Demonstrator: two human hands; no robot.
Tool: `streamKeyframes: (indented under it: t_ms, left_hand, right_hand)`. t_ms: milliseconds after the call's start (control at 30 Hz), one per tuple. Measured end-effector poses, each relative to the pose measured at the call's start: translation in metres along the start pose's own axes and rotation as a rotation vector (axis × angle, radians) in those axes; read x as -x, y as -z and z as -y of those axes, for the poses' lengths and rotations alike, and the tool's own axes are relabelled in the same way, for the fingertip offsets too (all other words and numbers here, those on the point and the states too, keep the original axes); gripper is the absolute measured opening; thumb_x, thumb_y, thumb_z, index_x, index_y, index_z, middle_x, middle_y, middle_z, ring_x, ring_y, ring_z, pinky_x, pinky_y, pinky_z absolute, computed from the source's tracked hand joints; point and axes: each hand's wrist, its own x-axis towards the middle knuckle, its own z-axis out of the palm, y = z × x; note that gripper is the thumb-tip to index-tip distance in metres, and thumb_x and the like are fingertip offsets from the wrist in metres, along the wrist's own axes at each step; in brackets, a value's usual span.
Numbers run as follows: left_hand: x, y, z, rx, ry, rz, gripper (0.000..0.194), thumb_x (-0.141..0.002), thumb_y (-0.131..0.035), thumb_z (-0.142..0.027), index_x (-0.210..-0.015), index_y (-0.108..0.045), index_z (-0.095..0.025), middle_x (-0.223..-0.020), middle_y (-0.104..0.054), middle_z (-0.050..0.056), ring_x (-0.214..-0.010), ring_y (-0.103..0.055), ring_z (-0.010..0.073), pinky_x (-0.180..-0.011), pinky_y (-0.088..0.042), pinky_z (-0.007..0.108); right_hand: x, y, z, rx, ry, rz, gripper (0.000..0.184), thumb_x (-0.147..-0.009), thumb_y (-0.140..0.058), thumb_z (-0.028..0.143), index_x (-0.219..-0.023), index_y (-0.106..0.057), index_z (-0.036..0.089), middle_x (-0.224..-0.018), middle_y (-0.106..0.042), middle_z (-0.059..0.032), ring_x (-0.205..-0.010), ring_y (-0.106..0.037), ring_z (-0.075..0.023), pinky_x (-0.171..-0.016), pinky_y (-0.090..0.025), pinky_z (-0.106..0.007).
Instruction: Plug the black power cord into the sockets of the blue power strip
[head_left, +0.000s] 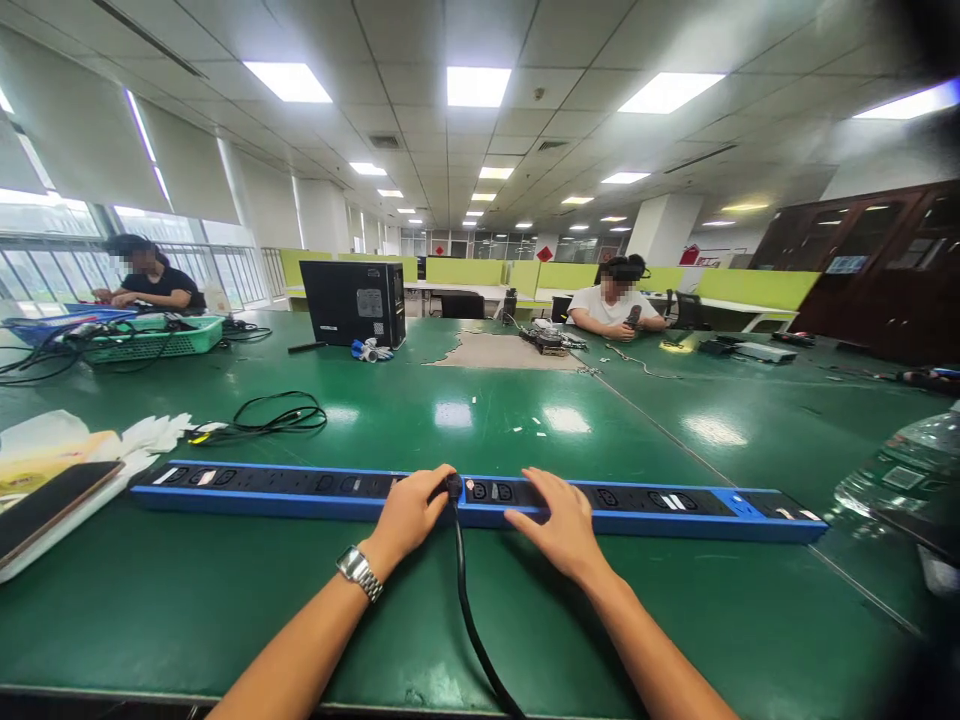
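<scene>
A long blue and black power strip (652,522) lies across the green table in front of me, its sockets facing up. My left hand (409,515), with a metal-band watch (360,573) at the wrist, rests at the middle of the strip. Its thumb and fingers are closed around a black plug (454,488) at the strip's sockets; how deep the plug sits is hidden. From the plug a thick black cord (469,610) runs down over the table's near edge. My right hand (559,520) spans the strip just right of the middle, fingers spread, holding nothing.
A phone (56,510) and white gloves (150,435) lie at the left, a coiled black cable (281,415) behind the strip. A water bottle (904,470) is at the right. Farther back are a computer case (352,303), a green basket (157,338) and two people.
</scene>
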Motion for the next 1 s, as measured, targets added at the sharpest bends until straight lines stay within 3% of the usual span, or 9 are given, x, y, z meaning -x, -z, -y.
streamKeyframes:
  t_ms: [133,200,267,367,500,633,733,867,1000]
  left_hand:
    - [0.001,-0.002,-0.003,-0.128,-0.028,0.026,0.042,-0.084,-0.057,-0.018,-0.125,-0.057,-0.026,-0.119,-0.068,0.006,-0.110,-0.062,0.0230,-0.102,-0.044,0.041]
    - [0.004,-0.001,-0.001,-0.218,-0.025,0.012,0.063,-0.078,-0.066,-0.026,-0.138,-0.045,-0.024,-0.128,-0.063,0.008,-0.119,-0.056,0.0283,-0.109,-0.034,0.051]
    - [0.008,0.000,0.001,-0.293,0.002,0.000,0.086,-0.073,-0.071,-0.031,-0.147,-0.028,-0.020,-0.134,-0.059,0.012,-0.125,-0.051,0.0317,-0.111,-0.029,0.055]
    - [0.010,-0.001,0.005,-0.345,0.032,0.012,0.088,-0.075,-0.070,-0.030,-0.149,-0.024,-0.018,-0.133,-0.059,0.014,-0.123,-0.052,0.0295,-0.107,-0.035,0.050]
    - [0.010,-0.002,0.007,-0.363,0.013,-0.001,0.082,-0.075,-0.074,-0.035,-0.144,-0.033,-0.019,-0.130,-0.061,0.013,-0.120,-0.055,0.0282,-0.105,-0.037,0.047]
    - [0.010,0.000,0.007,-0.348,0.008,-0.018,0.080,-0.074,-0.075,-0.036,-0.142,-0.037,-0.019,-0.127,-0.063,0.013,-0.118,-0.056,0.0285,-0.105,-0.038,0.047]
    - [0.009,0.000,0.005,-0.322,0.021,-0.033,0.076,-0.074,-0.074,-0.038,-0.140,-0.041,-0.020,-0.126,-0.064,0.013,-0.118,-0.056,0.0294,-0.104,-0.038,0.049]
    - [0.004,-0.005,-0.007,-0.253,0.052,-0.025,0.064,-0.076,-0.071,-0.039,-0.133,-0.050,-0.018,-0.127,-0.063,0.014,-0.117,-0.057,0.0302,-0.104,-0.037,0.052]
    - [-0.004,-0.020,-0.031,-0.127,-0.020,-0.034,0.050,-0.078,-0.070,-0.033,-0.124,-0.058,-0.018,-0.123,-0.066,0.011,-0.115,-0.058,0.0276,-0.103,-0.041,0.048]
  right_hand:
    - [-0.005,-0.011,0.034,-0.138,0.168,0.019,0.065,-0.075,-0.069,0.044,-0.133,-0.051,0.021,-0.135,-0.056,-0.0105,-0.126,-0.048,-0.0282,-0.107,-0.035,-0.050]
    - [-0.010,-0.020,0.054,-0.173,0.240,0.020,0.065,-0.074,-0.070,0.039,-0.134,-0.050,0.021,-0.132,-0.059,-0.0104,-0.122,-0.050,-0.0280,-0.104,-0.038,-0.048]
    - [-0.016,-0.029,0.072,-0.203,0.310,-0.001,0.054,-0.078,-0.068,0.034,-0.129,-0.055,0.022,-0.123,-0.065,-0.0089,-0.113,-0.055,-0.0269,-0.100,-0.041,-0.047]
    - [-0.025,-0.036,0.084,-0.256,0.338,-0.088,0.032,-0.087,-0.057,0.028,-0.117,-0.062,0.021,-0.107,-0.071,-0.0083,-0.100,-0.061,-0.0239,-0.093,-0.045,-0.043]
    - [-0.031,-0.019,0.059,-0.288,0.219,-0.279,0.033,-0.093,-0.049,0.037,-0.117,-0.061,0.018,-0.105,-0.070,-0.0103,-0.098,-0.062,-0.0226,-0.089,-0.047,-0.038]
    - [-0.021,0.006,0.006,-0.196,0.137,-0.217,0.036,-0.092,-0.048,0.043,-0.114,-0.063,0.019,-0.101,-0.070,-0.0105,-0.092,-0.064,-0.0232,-0.085,-0.050,-0.037]
    - [-0.011,0.012,-0.019,-0.186,0.078,-0.166,0.037,-0.090,-0.048,0.045,-0.112,-0.063,0.019,-0.100,-0.070,-0.0113,-0.090,-0.065,-0.0240,-0.085,-0.051,-0.038]
    - [-0.009,0.009,-0.021,-0.192,0.122,-0.062,0.036,-0.091,-0.048,0.043,-0.115,-0.062,0.020,-0.102,-0.070,-0.0104,-0.092,-0.063,-0.0233,-0.086,-0.050,-0.038]
    - [-0.010,0.007,-0.017,-0.100,0.174,-0.005,0.034,-0.092,-0.047,0.041,-0.116,-0.062,0.022,-0.104,-0.070,-0.0094,-0.097,-0.061,-0.0238,-0.089,-0.047,-0.041]
